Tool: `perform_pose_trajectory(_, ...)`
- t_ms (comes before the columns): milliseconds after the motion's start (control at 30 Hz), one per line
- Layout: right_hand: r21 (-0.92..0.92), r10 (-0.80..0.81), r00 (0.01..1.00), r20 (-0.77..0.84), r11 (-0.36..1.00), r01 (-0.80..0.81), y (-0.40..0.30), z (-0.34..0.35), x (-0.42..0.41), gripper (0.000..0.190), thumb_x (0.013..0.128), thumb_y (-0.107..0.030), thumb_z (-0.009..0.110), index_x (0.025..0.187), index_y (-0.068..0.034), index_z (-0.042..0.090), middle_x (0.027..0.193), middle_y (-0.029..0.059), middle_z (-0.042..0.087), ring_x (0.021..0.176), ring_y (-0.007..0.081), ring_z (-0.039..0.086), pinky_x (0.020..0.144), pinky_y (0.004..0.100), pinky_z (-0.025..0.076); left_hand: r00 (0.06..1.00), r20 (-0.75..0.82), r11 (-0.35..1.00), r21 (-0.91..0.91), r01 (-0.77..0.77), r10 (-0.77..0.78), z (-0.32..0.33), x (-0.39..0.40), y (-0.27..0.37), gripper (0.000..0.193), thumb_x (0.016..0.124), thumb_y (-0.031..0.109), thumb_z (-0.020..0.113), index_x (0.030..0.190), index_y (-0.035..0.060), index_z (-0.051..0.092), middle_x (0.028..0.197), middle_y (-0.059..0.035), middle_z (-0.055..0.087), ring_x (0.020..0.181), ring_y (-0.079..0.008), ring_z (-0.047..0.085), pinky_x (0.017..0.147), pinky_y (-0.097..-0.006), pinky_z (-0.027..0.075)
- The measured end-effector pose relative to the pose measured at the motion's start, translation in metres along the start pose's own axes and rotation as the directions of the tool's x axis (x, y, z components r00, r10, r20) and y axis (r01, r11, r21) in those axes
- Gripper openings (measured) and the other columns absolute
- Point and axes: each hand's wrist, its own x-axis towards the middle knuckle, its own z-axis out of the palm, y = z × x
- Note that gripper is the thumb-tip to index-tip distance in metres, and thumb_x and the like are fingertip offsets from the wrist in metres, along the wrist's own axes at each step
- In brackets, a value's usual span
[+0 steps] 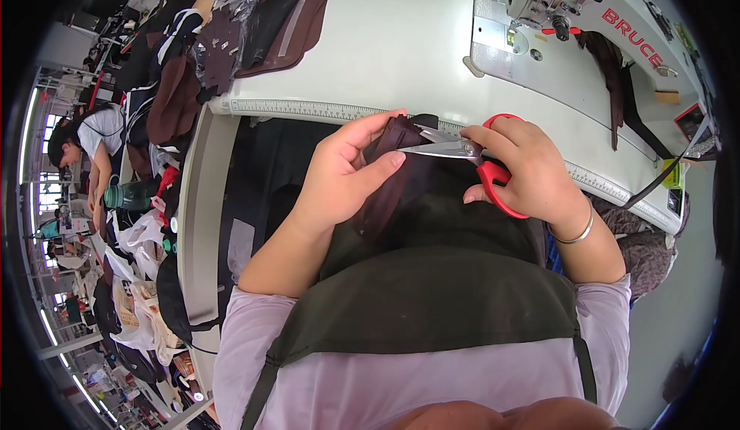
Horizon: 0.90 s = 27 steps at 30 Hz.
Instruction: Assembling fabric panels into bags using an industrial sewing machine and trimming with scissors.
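Observation:
My left hand (341, 175) pinches a dark maroon fabric strip (381, 204), which looks like zipper tape, near its upper end. The strip hangs down over my dark green apron (439, 303). In my right hand (532, 167) is a pair of scissors (442, 150) with red handles. Their blades are parted and point left, at the strip's upper end; the lower blade lies near my left thumb. Whether the blades touch the fabric I cannot tell. Both hands are just in front of the table's edge.
An industrial sewing machine (630, 37) marked Bruce stands on the white table (393, 48), whose front edge carries a measuring tape (300, 107). Maroon and black fabric pieces (295, 25) lie at the upper left. Further left, a person (101, 135) bends forward near a green bottle (130, 195) and plastic bags (141, 242).

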Motion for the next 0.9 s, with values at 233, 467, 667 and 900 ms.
perform_pose_trajectory(233, 0.111, 0.004, 0.997, 0.079, 0.994, -0.013, 0.001, -0.003, 0.003, 0.073, 0.065, -0.048, 0.084, 0.117, -0.002, 0.062, 0.087, 0.0112, 0.061, 0.078, 0.0322, 0.061, 0.071, 0.0387, 0.05, 0.997, 0.0, 0.997, 0.03, 0.075, -0.075, 0.001, -0.003, 0.001, 0.031, 0.094, -0.002, 0.064, 0.124, -0.0067, 0.06, 0.107, -0.0075, 0.07, 0.091, -0.0083, 0.065, 0.078, -0.023, 0.054)
perform_pose_trajectory(467, 0.246, -0.005, 0.997, 0.075, 0.969, -0.013, 0.002, 0.003, 0.0, 0.074, 0.068, -0.051, 0.083, 0.118, -0.002, 0.062, 0.085, 0.0107, 0.062, 0.075, 0.0307, 0.061, 0.07, 0.0374, 0.05, 0.999, -0.033, 0.991, 0.131, 0.027, -0.023, 0.006, -0.007, 0.003, 0.028, 0.092, -0.001, 0.067, 0.12, -0.004, 0.064, 0.098, -0.0022, 0.07, 0.077, -0.0013, 0.061, 0.062, -0.016, 0.048)
perform_pose_trajectory(667, 0.31, -0.027, 0.998, 0.051, 0.951, 0.01, 0.007, 0.007, -0.006, 0.075, 0.065, -0.052, 0.084, 0.115, -0.001, 0.063, 0.082, 0.0105, 0.061, 0.07, 0.03, 0.06, 0.065, 0.0363, 0.049, 1.0, -0.012, 0.988, 0.153, 0.023, -0.022, 0.006, -0.011, 0.011, 0.027, 0.091, 0.0, 0.068, 0.118, -0.0042, 0.065, 0.096, -0.0013, 0.07, 0.073, 0.0006, 0.059, 0.057, -0.015, 0.045)
perform_pose_trajectory(900, 0.255, -0.021, 0.997, 0.072, 0.967, 0.002, 0.004, 0.005, -0.012, 0.075, 0.063, -0.053, 0.084, 0.113, -0.001, 0.064, 0.081, 0.0098, 0.062, 0.07, 0.0297, 0.06, 0.064, 0.0359, 0.05, 0.999, -0.024, 0.974, 0.221, 0.053, -0.048, 0.008, -0.019, 0.009, 0.028, 0.09, -0.002, 0.069, 0.117, -0.005, 0.064, 0.096, -0.0007, 0.068, 0.077, -0.0012, 0.059, 0.064, -0.0175, 0.048)
